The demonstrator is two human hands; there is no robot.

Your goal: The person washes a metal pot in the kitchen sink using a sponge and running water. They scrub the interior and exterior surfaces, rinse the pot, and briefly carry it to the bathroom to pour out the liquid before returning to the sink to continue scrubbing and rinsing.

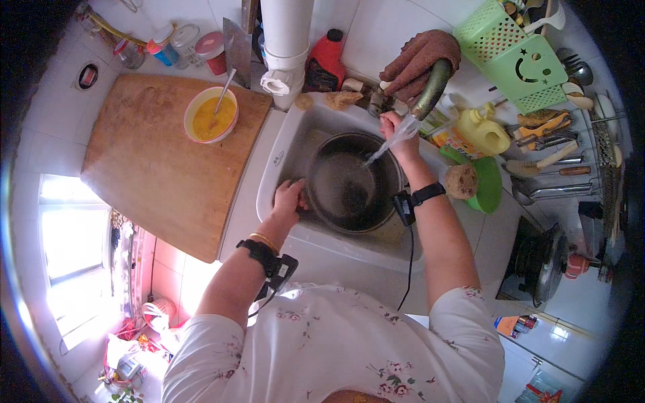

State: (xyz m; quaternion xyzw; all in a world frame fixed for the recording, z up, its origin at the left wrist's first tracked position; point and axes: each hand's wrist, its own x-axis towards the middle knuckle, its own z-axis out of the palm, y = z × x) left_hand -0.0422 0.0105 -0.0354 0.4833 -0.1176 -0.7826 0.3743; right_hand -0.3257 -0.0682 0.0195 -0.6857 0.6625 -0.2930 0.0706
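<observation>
A round dark metal pot sits in the white sink, and a stream of water falls into it from a hose-like spout. At the pot's left side is my left hand, its fingers curled against the rim or a handle; the exact hold is partly hidden. My right hand is raised at the back right of the sink, by the tap and behind the water stream. Its fingers look bent near the tap, but what they grip cannot be made out.
Left of the sink lies a wooden board bearing a bowl of beaten egg with a spoon. A brown cloth hangs over the spout. At right stand a yellow bottle, a green scoop and a lidded pan.
</observation>
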